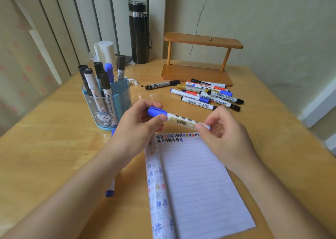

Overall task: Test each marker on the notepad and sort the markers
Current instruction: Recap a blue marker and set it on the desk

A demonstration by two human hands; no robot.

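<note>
Both hands hold a blue-capped white marker point(179, 119) level above the top of the lined notepad point(198, 186). My left hand point(138, 128) grips it at the cap end, thumb on the barrel just past the cap. My right hand point(223, 135) pinches the other end. The cap is on. Rows of coloured test marks run along the notepad's top edge. A pile of several markers point(205, 94) lies at the back right. The blue pen holder point(107, 104) at the left holds several upright markers.
A blue marker point(111, 189) lies on the table partly under my left forearm. A wooden shelf stand point(198, 59) and a black flask point(139, 33) stand at the back. A single black marker point(161, 84) lies left of the pile. The table point(54, 148) is light wood.
</note>
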